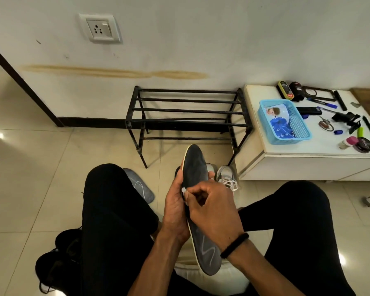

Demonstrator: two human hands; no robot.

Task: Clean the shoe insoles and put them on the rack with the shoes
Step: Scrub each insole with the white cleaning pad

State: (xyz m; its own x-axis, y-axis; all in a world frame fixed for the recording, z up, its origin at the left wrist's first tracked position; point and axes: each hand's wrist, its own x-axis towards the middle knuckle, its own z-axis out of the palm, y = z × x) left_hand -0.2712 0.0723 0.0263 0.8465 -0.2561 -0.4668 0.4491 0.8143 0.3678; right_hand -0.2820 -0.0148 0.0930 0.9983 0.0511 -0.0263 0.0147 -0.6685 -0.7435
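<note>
- Between the knees, a dark, flat, elongated insole [194,165] with a pale edge is gripped by the left hand [175,207], fingers curled round its rim.
- Right hand [212,202] pinches a small white scrap against its face.
- Glossy cream floor tiles [30,178], stained white wall.
- Second insole [140,186] lies beside the left knee; grey shoes [225,174] stand before the black bar rack [186,116]; blue mesh basket [284,122] sits on a white cabinet.
</note>
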